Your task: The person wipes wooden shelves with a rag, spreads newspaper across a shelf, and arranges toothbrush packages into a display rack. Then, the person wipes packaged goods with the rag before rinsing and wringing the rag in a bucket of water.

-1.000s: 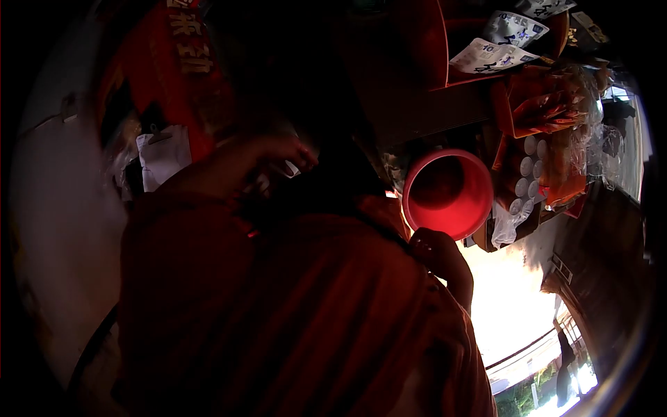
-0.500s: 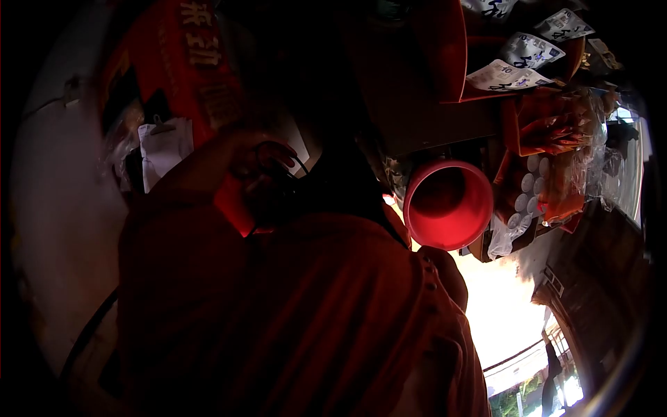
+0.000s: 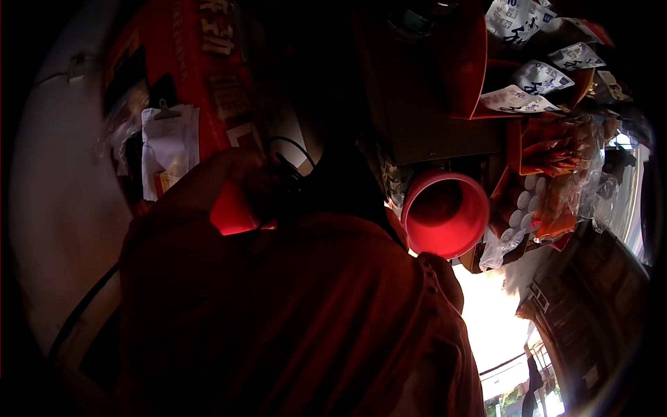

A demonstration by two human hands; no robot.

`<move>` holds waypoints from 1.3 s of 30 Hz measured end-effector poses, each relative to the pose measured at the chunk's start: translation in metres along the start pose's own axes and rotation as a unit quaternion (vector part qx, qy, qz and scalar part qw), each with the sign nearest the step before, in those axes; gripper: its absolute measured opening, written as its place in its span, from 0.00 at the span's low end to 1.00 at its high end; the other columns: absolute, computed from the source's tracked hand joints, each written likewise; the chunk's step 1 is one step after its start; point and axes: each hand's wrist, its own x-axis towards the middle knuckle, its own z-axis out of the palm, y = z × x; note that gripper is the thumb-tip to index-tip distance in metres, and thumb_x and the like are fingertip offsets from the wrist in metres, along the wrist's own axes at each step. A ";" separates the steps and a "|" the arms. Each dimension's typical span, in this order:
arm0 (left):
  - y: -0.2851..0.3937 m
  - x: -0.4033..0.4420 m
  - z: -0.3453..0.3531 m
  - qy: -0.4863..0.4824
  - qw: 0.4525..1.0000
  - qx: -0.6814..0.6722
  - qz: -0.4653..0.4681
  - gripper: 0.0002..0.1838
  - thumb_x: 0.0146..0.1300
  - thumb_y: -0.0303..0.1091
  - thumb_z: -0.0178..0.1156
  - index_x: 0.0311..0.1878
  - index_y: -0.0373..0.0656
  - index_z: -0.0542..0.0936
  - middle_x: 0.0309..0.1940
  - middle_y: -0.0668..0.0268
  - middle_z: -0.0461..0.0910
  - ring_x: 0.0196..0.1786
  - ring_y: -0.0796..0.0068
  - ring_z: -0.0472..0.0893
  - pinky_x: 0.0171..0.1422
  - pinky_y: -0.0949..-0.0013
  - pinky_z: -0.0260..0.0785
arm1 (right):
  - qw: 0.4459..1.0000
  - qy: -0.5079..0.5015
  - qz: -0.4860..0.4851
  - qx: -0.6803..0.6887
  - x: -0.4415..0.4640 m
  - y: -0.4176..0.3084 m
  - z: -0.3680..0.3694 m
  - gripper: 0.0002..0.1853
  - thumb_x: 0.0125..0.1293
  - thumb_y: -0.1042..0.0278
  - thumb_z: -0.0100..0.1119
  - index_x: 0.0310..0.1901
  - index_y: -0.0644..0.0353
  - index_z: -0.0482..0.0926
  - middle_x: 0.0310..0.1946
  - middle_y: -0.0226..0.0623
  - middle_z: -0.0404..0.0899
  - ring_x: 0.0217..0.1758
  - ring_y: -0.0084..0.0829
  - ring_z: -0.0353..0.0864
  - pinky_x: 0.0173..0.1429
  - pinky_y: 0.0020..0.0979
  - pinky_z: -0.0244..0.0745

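In deep shadow left of centre, my left hand (image 3: 243,170) reaches in from a dark orange-red sleeve (image 3: 163,243). Its fingers are curled around a thin black cable (image 3: 295,147), which bends in a loop beyond them. Most of the fingers and the cable's ends are lost in the dark. Right behind this hand is a red box (image 3: 233,212) with large pale lettering. A clipboard with white papers (image 3: 167,135) lies beside my forearm. My right hand cannot be seen.
A pink-red bucket (image 3: 479,219) stands right of my body. Beyond it are a brown box (image 3: 431,132), a red bin (image 3: 476,62) with printed packets (image 3: 542,76), red-wrapped goods (image 3: 552,146) and white-capped containers (image 3: 521,201). Bright daylight enters at lower right.
The view has shifted slightly, so the box and bins sit lower. My left hand has moved a little down, its fingers now darker, and more of the cable loop shows.
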 end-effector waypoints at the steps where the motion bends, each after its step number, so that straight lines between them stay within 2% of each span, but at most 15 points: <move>1: -0.007 0.015 -0.023 -0.063 0.995 -0.060 -0.039 0.20 0.67 0.30 0.56 0.62 0.44 0.75 0.42 0.62 0.84 0.40 0.64 0.84 0.45 0.62 0.77 | 1.000 0.003 0.002 0.001 -0.003 0.001 0.000 0.07 0.62 0.67 0.60 0.40 0.57 0.81 0.32 0.36 0.82 0.38 0.30 0.81 0.43 0.31 0.74; 2: -0.008 0.007 -0.006 -0.064 0.995 -0.061 -0.039 0.20 0.67 0.30 0.56 0.62 0.44 0.75 0.42 0.62 0.84 0.40 0.64 0.84 0.45 0.62 0.77 | 1.000 0.007 0.006 0.004 -0.004 0.004 0.000 0.07 0.62 0.67 0.60 0.40 0.57 0.81 0.32 0.36 0.82 0.38 0.30 0.81 0.43 0.31 0.74; 4: -0.016 -0.011 0.034 0.006 0.985 0.137 0.101 0.31 0.62 0.28 0.61 0.70 0.50 0.67 0.42 0.63 0.83 0.35 0.66 0.83 0.39 0.63 0.76 | 1.000 0.013 0.012 0.009 -0.008 0.007 0.000 0.07 0.62 0.67 0.60 0.40 0.57 0.81 0.32 0.36 0.81 0.38 0.29 0.81 0.43 0.31 0.74; 5: -0.016 -0.015 0.044 0.006 0.985 0.137 0.102 0.31 0.62 0.28 0.61 0.70 0.50 0.67 0.42 0.63 0.83 0.35 0.66 0.83 0.39 0.63 0.76 | 1.000 0.015 0.013 0.009 -0.009 0.009 0.000 0.07 0.62 0.67 0.60 0.40 0.57 0.81 0.32 0.36 0.81 0.38 0.29 0.81 0.43 0.31 0.74; 7: -0.015 -0.018 0.056 -0.118 0.990 0.048 0.059 0.42 0.60 0.25 0.63 0.76 0.58 0.57 0.43 0.62 0.83 0.35 0.66 0.83 0.36 0.63 0.77 | 1.000 0.021 0.016 0.013 -0.013 0.013 0.000 0.07 0.62 0.67 0.60 0.40 0.57 0.81 0.32 0.36 0.81 0.38 0.29 0.81 0.43 0.31 0.74; 10: -0.019 -0.012 0.073 -0.071 0.995 0.050 0.054 0.51 0.54 0.21 0.64 0.79 0.56 0.50 0.43 0.69 0.80 0.37 0.75 0.79 0.44 0.71 0.72 | 0.999 0.028 0.020 0.017 -0.018 0.019 0.000 0.06 0.62 0.68 0.60 0.40 0.57 0.81 0.32 0.36 0.81 0.37 0.29 0.81 0.43 0.31 0.74; 16: -0.015 -0.017 0.090 -0.069 0.995 0.044 0.062 0.51 0.53 0.21 0.65 0.78 0.60 0.52 0.40 0.69 0.79 0.36 0.77 0.79 0.36 0.71 0.73 | 0.999 0.041 0.027 0.023 -0.032 0.031 -0.003 0.06 0.62 0.68 0.60 0.40 0.57 0.81 0.32 0.36 0.81 0.37 0.29 0.80 0.43 0.30 0.74; 26: -0.024 0.005 0.088 -0.089 0.990 0.039 0.103 0.51 0.52 0.21 0.66 0.78 0.59 0.53 0.46 0.66 0.78 0.39 0.72 0.79 0.41 0.66 0.76 | 0.998 0.046 0.029 0.023 -0.039 0.036 -0.009 0.06 0.62 0.69 0.60 0.39 0.57 0.81 0.31 0.35 0.81 0.37 0.29 0.80 0.43 0.30 0.73; 28: -0.025 0.008 0.088 -0.065 0.992 0.058 0.087 0.48 0.54 0.20 0.65 0.77 0.56 0.56 0.65 0.68 0.69 0.62 0.72 0.69 0.67 0.66 0.65 | 0.998 0.046 0.030 0.023 -0.039 0.037 -0.010 0.05 0.62 0.69 0.60 0.39 0.57 0.81 0.31 0.35 0.81 0.36 0.29 0.80 0.43 0.30 0.73; 29: -0.021 0.002 0.095 -0.065 0.992 0.057 0.088 0.48 0.54 0.20 0.65 0.77 0.56 0.56 0.65 0.68 0.69 0.62 0.72 0.69 0.67 0.66 0.65 | 0.998 0.045 0.029 0.023 -0.038 0.037 -0.011 0.05 0.62 0.69 0.60 0.39 0.57 0.81 0.31 0.35 0.81 0.36 0.29 0.80 0.43 0.30 0.73; 31: -0.012 -0.014 0.113 -0.056 0.995 0.049 0.067 0.52 0.52 0.21 0.64 0.79 0.58 0.51 0.48 0.62 0.78 0.33 0.65 0.81 0.36 0.61 0.78 | 0.998 0.046 0.029 0.024 -0.037 0.037 -0.011 0.05 0.62 0.69 0.60 0.39 0.57 0.81 0.31 0.35 0.81 0.36 0.29 0.80 0.43 0.30 0.73; 35: -0.020 -0.007 0.096 -0.024 0.995 0.085 0.049 0.50 0.54 0.22 0.62 0.79 0.56 0.51 0.51 0.60 0.78 0.29 0.63 0.81 0.33 0.60 0.78 | 0.998 0.046 0.021 0.022 -0.031 0.035 -0.011 0.05 0.62 0.69 0.60 0.39 0.57 0.81 0.31 0.35 0.81 0.36 0.29 0.80 0.43 0.30 0.73; 37: -0.023 -0.007 0.065 -0.106 0.982 0.115 0.104 0.43 0.59 0.25 0.60 0.77 0.53 0.55 0.56 0.61 0.77 0.41 0.64 0.82 0.44 0.60 0.78 | 0.999 0.046 0.019 0.022 -0.028 0.035 -0.012 0.05 0.62 0.70 0.60 0.39 0.57 0.81 0.31 0.35 0.81 0.36 0.29 0.80 0.43 0.30 0.73; 38: -0.022 0.000 0.050 -0.105 0.982 0.116 0.104 0.43 0.59 0.25 0.60 0.77 0.53 0.55 0.56 0.61 0.77 0.41 0.64 0.82 0.44 0.60 0.78 | 0.999 0.045 0.019 0.022 -0.028 0.035 -0.010 0.05 0.62 0.70 0.60 0.39 0.57 0.81 0.31 0.35 0.81 0.36 0.29 0.80 0.43 0.30 0.73; 39: -0.016 0.010 0.034 -0.035 0.988 0.018 0.152 0.39 0.60 0.27 0.60 0.76 0.51 0.58 0.59 0.61 0.76 0.50 0.65 0.80 0.51 0.61 0.75 | 0.999 0.044 0.017 0.022 -0.026 0.035 -0.010 0.05 0.62 0.70 0.60 0.39 0.57 0.81 0.31 0.35 0.81 0.36 0.29 0.80 0.43 0.30 0.73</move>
